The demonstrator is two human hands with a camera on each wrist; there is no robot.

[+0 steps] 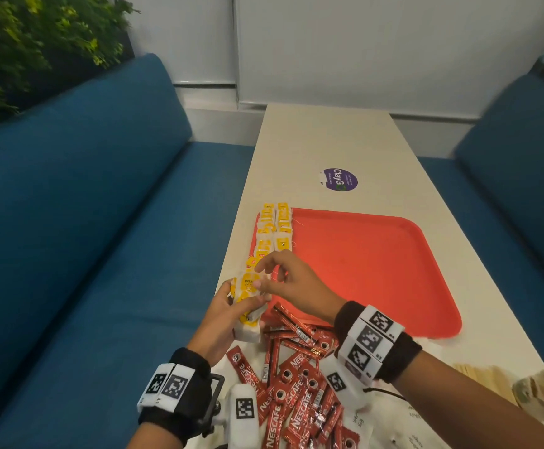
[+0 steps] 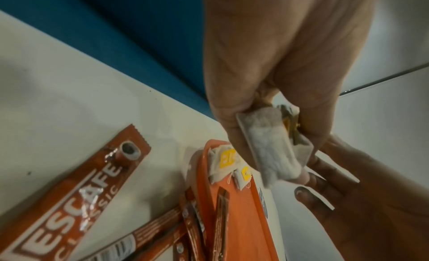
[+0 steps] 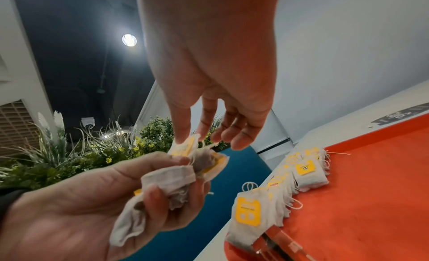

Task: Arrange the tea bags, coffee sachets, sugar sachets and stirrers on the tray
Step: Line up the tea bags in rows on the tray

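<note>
My left hand (image 1: 222,314) grips a small bundle of tea bags (image 1: 248,306), fingers curled round it, held just off the near left corner of the tray (image 1: 377,270). My right hand (image 1: 288,280) pinches the top bag of that bundle by its yellow tag, remaining fingers spread loosely; whether one bag or two is caught cannot be confirmed from the wrist views. Peel a single bag free, keeping its string untangled, then lay it flat, tag up, continuing the two rows of tea bags (image 1: 274,231) along the tray's left edge. Coffee sachets (image 1: 296,393) lie heaped nearer me than the tray; stirrers (image 1: 484,377) lie beyond its near right corner.
</note>
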